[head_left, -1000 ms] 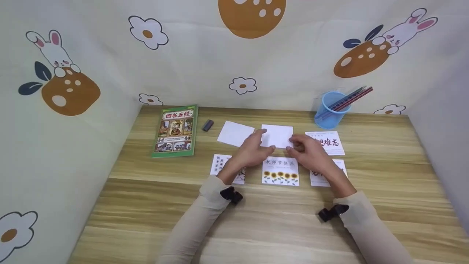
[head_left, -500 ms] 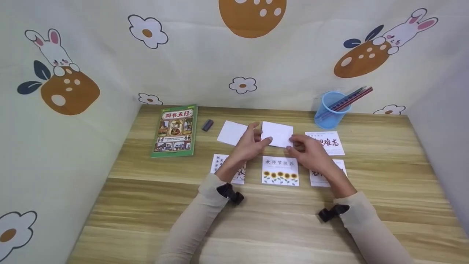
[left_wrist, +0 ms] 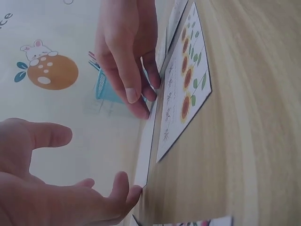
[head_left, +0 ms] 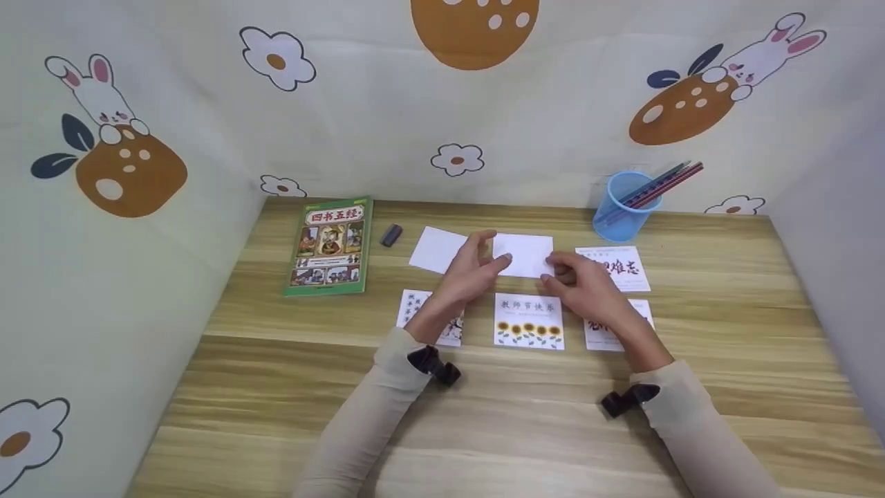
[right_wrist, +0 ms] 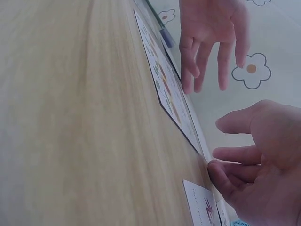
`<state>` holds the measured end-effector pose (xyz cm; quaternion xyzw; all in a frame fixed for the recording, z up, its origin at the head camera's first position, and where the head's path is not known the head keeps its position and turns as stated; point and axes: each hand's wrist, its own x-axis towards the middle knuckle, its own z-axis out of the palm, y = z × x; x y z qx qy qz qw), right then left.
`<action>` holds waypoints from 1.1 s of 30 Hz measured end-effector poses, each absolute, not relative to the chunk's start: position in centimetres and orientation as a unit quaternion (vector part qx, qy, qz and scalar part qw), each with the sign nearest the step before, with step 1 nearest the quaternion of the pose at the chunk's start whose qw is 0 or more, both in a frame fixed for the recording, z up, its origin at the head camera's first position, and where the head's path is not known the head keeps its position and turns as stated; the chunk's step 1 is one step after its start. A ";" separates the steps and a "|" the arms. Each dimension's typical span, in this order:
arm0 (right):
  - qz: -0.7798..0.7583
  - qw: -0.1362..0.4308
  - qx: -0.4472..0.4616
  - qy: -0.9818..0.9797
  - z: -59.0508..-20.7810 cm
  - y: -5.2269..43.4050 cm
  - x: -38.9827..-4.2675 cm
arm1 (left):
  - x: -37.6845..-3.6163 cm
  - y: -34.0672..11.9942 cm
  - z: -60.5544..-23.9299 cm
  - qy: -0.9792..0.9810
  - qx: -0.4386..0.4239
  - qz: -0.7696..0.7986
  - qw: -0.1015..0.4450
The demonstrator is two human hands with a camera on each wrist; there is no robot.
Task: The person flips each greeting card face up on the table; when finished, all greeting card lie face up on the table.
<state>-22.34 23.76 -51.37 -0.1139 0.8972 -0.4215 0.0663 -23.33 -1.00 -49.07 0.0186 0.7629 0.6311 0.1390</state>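
A blank white card (head_left: 529,252) lies flat in the far middle of the wooden table (head_left: 484,429). My left hand (head_left: 487,259) is at the card's left edge with its thumb lifted and fingers spread, one fingertip (left_wrist: 134,189) touching the edge. My right hand (head_left: 556,273) is at the card's right near corner, fingertips (right_wrist: 212,168) pressing down by the edge and the thumb held apart. A sunflower card (head_left: 529,321) lies just in front of the blank one. In the left wrist view, the right hand's fingers (left_wrist: 136,94) point down at the card.
A second blank card (head_left: 432,247) lies to the left, and a printed card (head_left: 622,266) to the right. Two more printed cards (head_left: 413,308) (head_left: 601,335) are partly under my forearms. A green book (head_left: 330,243), a dark eraser (head_left: 390,235) and a blue pencil cup (head_left: 622,206) stand farther back.
My left hand has lifted off the blank card and turned thumb-up, leaving only fingertips at its edge. The right hand and the card have stayed almost in place.
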 end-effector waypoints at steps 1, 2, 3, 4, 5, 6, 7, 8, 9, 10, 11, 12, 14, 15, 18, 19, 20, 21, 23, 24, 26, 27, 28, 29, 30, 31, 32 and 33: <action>-0.422 0.068 -0.114 0.897 -51.3 23.8 -22.3 | -23.4 -1.0 -49.1 0.760 0.017 0.635 0.140; -0.422 0.069 -0.115 0.897 -51.3 23.8 -22.3 | -23.4 -1.1 -49.1 0.757 0.016 0.639 0.140; -0.422 0.069 -0.115 0.897 -51.3 23.8 -22.3 | -23.4 -1.2 -49.1 0.753 0.014 0.643 0.140; -0.421 0.069 -0.116 0.897 -51.3 23.8 -22.3 | -23.4 -1.3 -49.1 0.748 0.013 0.648 0.140; -0.421 0.070 -0.116 0.897 -51.3 23.9 -22.3 | -23.4 -1.4 -49.1 0.745 0.012 0.652 0.139; -0.421 0.070 -0.116 0.897 -51.3 23.9 -22.3 | -23.4 -1.4 -49.0 0.737 0.011 0.661 0.140; -0.421 0.069 -0.117 0.897 -51.3 23.9 -22.3 | -23.4 -1.5 -49.0 0.728 0.010 0.671 0.140; -0.421 0.068 -0.116 0.897 -51.3 23.9 -22.4 | -23.4 -1.5 -49.0 0.721 0.009 0.679 0.139; -0.421 0.067 -0.116 0.897 -51.3 23.9 -22.4 | -23.4 -1.6 -48.9 0.714 0.009 0.686 0.139; -0.421 0.066 -0.116 0.897 -51.4 23.9 -22.4 | -23.5 -1.6 -48.9 0.708 0.008 0.692 0.138; -0.422 0.066 -0.117 0.897 -51.4 23.9 -22.5 | -23.5 -1.6 -48.9 0.702 0.007 0.699 0.137; -0.421 0.065 -0.119 0.897 -51.4 23.9 -22.5 | -23.6 -1.6 -48.9 0.695 0.006 0.706 0.136; -0.420 0.066 -0.120 0.897 -51.4 23.9 -22.5 | -23.6 -1.6 -48.9 0.691 0.005 0.711 0.131; -0.420 0.066 -0.120 0.897 -51.4 23.9 -22.5 | -23.6 -1.6 -48.9 0.686 0.005 0.715 0.131; -0.423 0.068 -0.118 0.896 -51.4 23.9 -22.4 | -23.7 -1.3 -48.9 0.671 0.016 0.730 0.130; -0.423 0.068 -0.118 0.896 -51.4 23.9 -22.4 | -23.7 -1.2 -48.9 0.667 0.026 0.733 0.134; -0.424 0.067 -0.119 0.895 -51.4 23.8 -22.4 | -23.6 -1.1 -48.9 0.661 0.041 0.736 0.139; -0.425 0.067 -0.120 0.894 -51.3 23.8 -22.4 | -23.6 -1.0 -48.9 0.653 0.058 0.740 0.148; -0.430 0.068 -0.126 0.891 -51.3 23.7 -22.4 | -23.5 -0.7 -49.1 0.649 0.102 0.735 0.168; -0.434 0.068 -0.132 0.889 -51.3 23.6 -22.4 | -23.4 -0.6 -49.2 0.647 0.124 0.731 0.177; -0.447 0.069 -0.143 0.880 -51.2 23.4 -22.4 | -23.2 -0.3 -49.4 0.647 0.161 0.721 0.192; -0.455 0.069 -0.149 0.875 -51.2 23.3 -22.4 | -23.2 -0.2 -49.6 0.649 0.173 0.714 0.197; -0.463 0.068 -0.154 0.870 -51.2 23.3 -22.4 | -23.1 0.0 -49.7 0.655 0.182 0.706 0.198; -0.473 0.066 -0.157 0.864 -51.1 23.3 -22.4 | -23.0 0.0 -49.8 0.659 0.185 0.702 0.199; -0.484 0.063 -0.157 0.858 -51.1 23.3 -22.4 | -23.0 0.1 -49.9 0.662 0.184 0.698 0.200; -0.495 0.060 -0.155 0.853 -51.0 23.3 -22.4 | -23.0 0.1 -50.0 0.666 0.180 0.696 0.199; -0.506 0.056 -0.150 0.847 -50.9 23.3 -22.4 | -23.0 0.2 -50.1 0.670 0.173 0.694 0.199; -0.514 0.049 -0.143 0.844 -50.8 23.4 -22.4 | -23.0 0.2 -50.2 0.671 0.165 0.695 0.198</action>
